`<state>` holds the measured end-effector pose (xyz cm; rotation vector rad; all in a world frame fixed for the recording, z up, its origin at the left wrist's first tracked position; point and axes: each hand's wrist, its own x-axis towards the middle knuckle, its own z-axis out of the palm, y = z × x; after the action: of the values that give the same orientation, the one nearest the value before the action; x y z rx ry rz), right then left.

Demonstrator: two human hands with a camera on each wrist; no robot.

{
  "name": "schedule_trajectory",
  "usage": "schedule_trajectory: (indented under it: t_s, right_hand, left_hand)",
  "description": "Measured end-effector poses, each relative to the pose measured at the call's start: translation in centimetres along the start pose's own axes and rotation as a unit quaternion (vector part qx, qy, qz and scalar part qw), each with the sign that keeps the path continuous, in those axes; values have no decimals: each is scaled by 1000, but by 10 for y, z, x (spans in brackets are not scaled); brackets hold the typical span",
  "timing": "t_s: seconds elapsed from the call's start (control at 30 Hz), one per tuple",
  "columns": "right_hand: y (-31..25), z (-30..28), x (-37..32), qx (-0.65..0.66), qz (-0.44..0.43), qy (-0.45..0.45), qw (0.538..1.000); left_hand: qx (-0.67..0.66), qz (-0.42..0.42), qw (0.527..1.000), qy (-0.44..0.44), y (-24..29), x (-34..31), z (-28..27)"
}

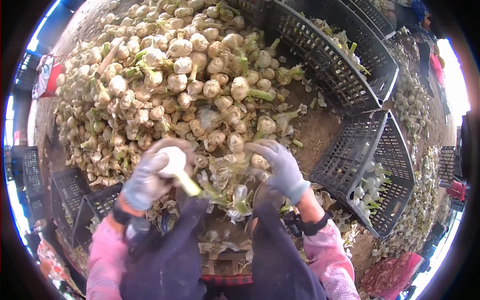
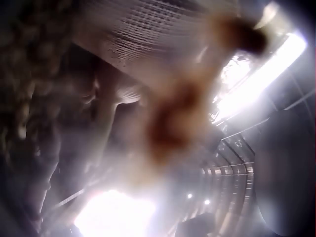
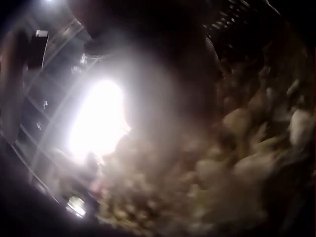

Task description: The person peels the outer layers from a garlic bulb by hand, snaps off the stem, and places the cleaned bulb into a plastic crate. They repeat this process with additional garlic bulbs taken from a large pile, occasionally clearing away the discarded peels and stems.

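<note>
Grasping the white bulb [image 1: 173, 160], the left grip [image 1: 147, 176], in the head view, has it at 2 o'clock, its stem [image 1: 189, 185] pointing to 5 o'clock; the right grip [image 1: 283, 167], loosely released, lies at 3 o'clock from it, beside a brownish bulb [image 1: 259, 161]. Left wrist: grip and bulb indistinct. Right wrist: blurred pile [image 3: 237, 170], grip unreadable.

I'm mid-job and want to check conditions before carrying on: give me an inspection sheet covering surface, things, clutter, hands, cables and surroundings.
Surface: brown ground, partly covered.
Job's things: large bulb pile; one pale bulb with a green stem, in hand.
Clutter: papery scraps along the pile's near edge.
Hands: left hand grips the pale bulb; right hand reaches to the pile's edge, no grip evident.
Cables: nothing seen.
Surroundings: black crate at right, with white bulbs inside; more crates at left.
</note>
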<state>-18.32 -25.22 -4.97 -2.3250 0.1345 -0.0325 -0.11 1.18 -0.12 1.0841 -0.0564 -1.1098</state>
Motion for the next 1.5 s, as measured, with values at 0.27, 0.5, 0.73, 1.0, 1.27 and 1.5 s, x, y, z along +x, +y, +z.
schedule_trajectory:
  t_s: [0.27, 0.5, 0.73, 1.0, 1.27, 1.5]
  right_hand:
    - [68, 84, -35, -241, 74, -76, 965]
    - [35, 38, -31, 687, 248, 67, 679]
    - [-25, 55, -14, 857, 20, -60, 512]
    - [-38, 42, -6, 643, 258, 51, 720]
    - [-46, 33, -7, 635, 175, 79, 748]
    - [-57, 19, -2, 610, 187, 106, 763]
  left_hand:
    - [800, -276, 529, 52, 98, -241, -140]
    - [678, 119, 725, 6, 36, -87, -47]
    - [346, 96, 932, -42, -51, 39, 68]
    - [523, 291, 801, -17, -59, 37, 67]
    - [314, 110, 943, -28, -59, 35, 62]
    - [520, 308, 797, -11, -51, 32, 77]
